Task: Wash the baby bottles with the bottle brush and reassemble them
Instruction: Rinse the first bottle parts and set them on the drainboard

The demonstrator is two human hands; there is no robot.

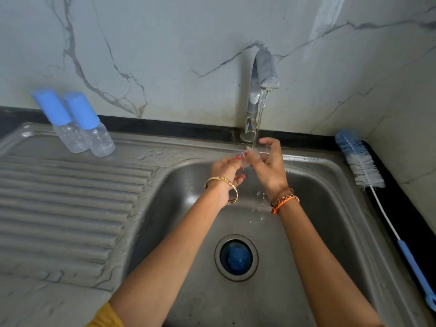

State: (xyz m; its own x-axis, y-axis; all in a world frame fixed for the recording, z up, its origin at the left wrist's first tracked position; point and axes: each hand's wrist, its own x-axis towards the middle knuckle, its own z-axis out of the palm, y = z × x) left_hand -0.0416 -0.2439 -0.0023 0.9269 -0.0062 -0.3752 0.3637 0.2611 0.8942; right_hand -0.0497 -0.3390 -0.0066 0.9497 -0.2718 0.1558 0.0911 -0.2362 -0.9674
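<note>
A home kitchen, by the look of its washing-up corner; a stainless steel sink (313, 175) with a ribbed draining board (70, 197) pressed into the same sheet is set against a wall of white marble-veined tiles (165, 43); a chrome tap (260, 90) rises behind the basin with water running from it; a black desk (401, 208) edges the sink; two capped baby bottles (80, 123) and a long bottle brush (363, 161) lie about, household things rather than shop or lab gear.
</note>
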